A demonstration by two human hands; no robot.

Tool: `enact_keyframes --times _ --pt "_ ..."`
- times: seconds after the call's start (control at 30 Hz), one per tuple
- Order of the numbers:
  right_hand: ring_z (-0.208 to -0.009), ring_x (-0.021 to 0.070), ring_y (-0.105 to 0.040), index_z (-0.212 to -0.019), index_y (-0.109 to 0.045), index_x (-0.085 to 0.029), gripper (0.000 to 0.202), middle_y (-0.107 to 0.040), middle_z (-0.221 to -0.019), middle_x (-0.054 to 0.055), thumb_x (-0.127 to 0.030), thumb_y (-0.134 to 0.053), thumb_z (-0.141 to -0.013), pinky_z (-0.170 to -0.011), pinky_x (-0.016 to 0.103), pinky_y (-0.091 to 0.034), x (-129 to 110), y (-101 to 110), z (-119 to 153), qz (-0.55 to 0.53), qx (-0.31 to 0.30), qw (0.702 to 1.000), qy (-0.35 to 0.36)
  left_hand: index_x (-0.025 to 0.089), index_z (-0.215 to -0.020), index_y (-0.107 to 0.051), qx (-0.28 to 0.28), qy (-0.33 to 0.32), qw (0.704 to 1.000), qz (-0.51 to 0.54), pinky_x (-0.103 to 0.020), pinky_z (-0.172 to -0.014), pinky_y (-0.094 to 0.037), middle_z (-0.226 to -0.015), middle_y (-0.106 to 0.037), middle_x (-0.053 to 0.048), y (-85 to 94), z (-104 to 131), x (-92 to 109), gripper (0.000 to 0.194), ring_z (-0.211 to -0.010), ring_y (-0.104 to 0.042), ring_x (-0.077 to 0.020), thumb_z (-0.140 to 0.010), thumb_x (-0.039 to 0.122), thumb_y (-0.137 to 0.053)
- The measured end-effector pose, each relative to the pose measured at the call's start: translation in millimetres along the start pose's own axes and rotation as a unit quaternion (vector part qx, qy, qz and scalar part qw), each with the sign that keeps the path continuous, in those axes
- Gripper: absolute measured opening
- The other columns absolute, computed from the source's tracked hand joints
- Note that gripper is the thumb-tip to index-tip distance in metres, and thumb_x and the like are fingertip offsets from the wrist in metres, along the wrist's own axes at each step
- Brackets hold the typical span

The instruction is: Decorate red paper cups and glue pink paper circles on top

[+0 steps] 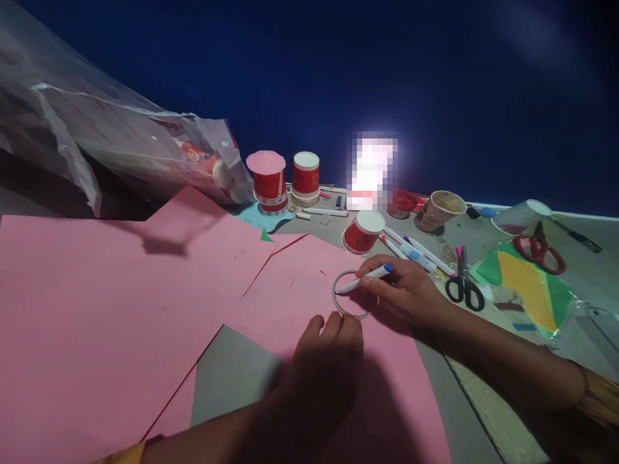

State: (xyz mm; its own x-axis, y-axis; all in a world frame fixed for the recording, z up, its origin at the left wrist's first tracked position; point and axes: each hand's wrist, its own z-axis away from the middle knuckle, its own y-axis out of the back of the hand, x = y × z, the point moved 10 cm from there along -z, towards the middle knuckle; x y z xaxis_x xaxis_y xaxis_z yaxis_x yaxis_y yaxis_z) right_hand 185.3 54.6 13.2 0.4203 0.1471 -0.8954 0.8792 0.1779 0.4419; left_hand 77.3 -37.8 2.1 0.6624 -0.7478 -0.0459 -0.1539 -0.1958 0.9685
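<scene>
Thin grey ring, material unclear point(340, 277), lies flat on a pink paper sheet point(294, 283), just in front of me. My right hand point(411, 287) grips a slim white marker with a blue end point(362, 281), tip down just inside the ring's left rim. My left hand point(329, 354) has its fingers bent, tips at the near rim; can't tell if they pinch or only press. Step in hand, my read: running the marker round the inside of the ring. That calls for the ring pinned and the tip kept against the rim; slip risk if the left hand lets up. Edges: the sheet's right edge passes under my right forearm, grey counter point(229, 370) beyond and also in the gap at left. Far side is tight: upturned red paper cup with a white base point(363, 235) just past the ring, loose white markers point(428, 254) right of it, black-handled scissors point(465, 293) near my right wrist. Most open room is left, over the large pink sheet point(97, 290).
</scene>
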Motion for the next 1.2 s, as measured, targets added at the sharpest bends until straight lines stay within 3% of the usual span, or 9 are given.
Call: enact_keyframes --times 0.17,0.3,0.47,0.57,0.87,1.0,1.2 --pt "-0.064 0.0156 -0.07 -0.096 -0.077 -0.021 0.02 -0.078 -0.078 0.002 -0.039 -0.069 -0.098 -0.06 0.025 -0.052 0 4 -2 0.009 0.013 1.0 0.02 0.009 -0.106 -0.072 0.004 0.004 1.0 0.005 -0.037 -0.061 -0.043 -0.085 -0.068 -0.008 -1.9 0 -1 0.034 -0.074 -0.06 -0.0228 -0.075 0.009 -0.061" --pt "-0.063 0.0168 -0.069 -0.097 -0.078 -0.021 0.024 -0.08 -0.082 0.004 -0.042 -0.068 -0.099 -0.06 0.028 -0.05 -6 16 0 0.122 0.044 0.991 0.045 0.012 -0.096 -0.072 0.012 0.013 1.0 0.011 -0.038 -0.059 -0.042 -0.083 -0.067 -0.007 0.0 -1 -2 0.027 -0.071 -0.059 -0.0227 -0.072 0.007 -0.06" --pt "-0.078 0.0204 -0.074 -0.098 -0.076 -0.022 0.023 -0.082 -0.09 0.006 -0.037 -0.06 -0.102 -0.069 0.03 -0.049 -31 16 9 0.286 0.03 0.948 0.132 0.016 -0.087 -0.067 0.024 0.017 1.0 0.007 -0.039 -0.058 -0.039 -0.077 -0.064 -0.005 2.4 0 -2 0.024 -0.068 -0.056 -0.0231 -0.068 0.006 -0.058" --pt "-0.074 0.0197 -0.073 -0.094 -0.073 -0.022 0.023 -0.08 -0.085 0.004 -0.033 -0.056 -0.103 -0.067 0.03 -0.043 -41 10 12 0.375 0.0 0.914 0.155 0.018 -0.083 -0.065 0.032 0.022 0.999 0.004 -0.038 -0.058 -0.037 -0.074 -0.062 -0.004 3.5 1 -4 0.023 -0.068 -0.056 -0.023 -0.066 0.005 -0.058" --pt "-0.069 0.022 -0.069 -0.093 -0.07 -0.021 0.026 -0.077 -0.077 0.004 -0.039 -0.053 -0.102 -0.059 0.032 -0.025 -38 -1 1 0.511 -0.083 0.854 0.049 0.018 -0.086 -0.063 0.02 0.018 1.0 0.006 -0.038 -0.058 -0.037 -0.077 -0.063 -0.005 6.6 1 -4 0.019 -0.067 -0.056 -0.0234 -0.074 0.005 -0.058" --pt "-0.066 0.0213 -0.065 -0.088 -0.067 -0.021 0.032 -0.075 -0.076 0.005 -0.044 -0.051 -0.104 -0.06 0.032 -0.023 -37 -5 -3 0.498 -0.114 0.859 0.023 0.018 -0.087 -0.062 0.009 0.013 1.0 0.011 -0.038 -0.061 -0.039 -0.077 -0.063 -0.005 7.7 0 -3 0.018 -0.07 -0.058 -0.0238 -0.077 0.004 -0.057" --pt "-0.062 0.0192 -0.059 -0.08 -0.065 -0.021 0.032 -0.069 -0.069 0.004 -0.042 -0.054 -0.102 -0.06 0.032 -0.029 -41 -8 -6 0.42 -0.13 0.898 0.039 0.018 -0.085 -0.062 -0.006 0.009 1.0 0.021 -0.038 -0.061 -0.04 -0.077 -0.064 -0.006 4.2 -1 -2 0.02 -0.072 -0.059 -0.0242 -0.075 0.002 -0.055"
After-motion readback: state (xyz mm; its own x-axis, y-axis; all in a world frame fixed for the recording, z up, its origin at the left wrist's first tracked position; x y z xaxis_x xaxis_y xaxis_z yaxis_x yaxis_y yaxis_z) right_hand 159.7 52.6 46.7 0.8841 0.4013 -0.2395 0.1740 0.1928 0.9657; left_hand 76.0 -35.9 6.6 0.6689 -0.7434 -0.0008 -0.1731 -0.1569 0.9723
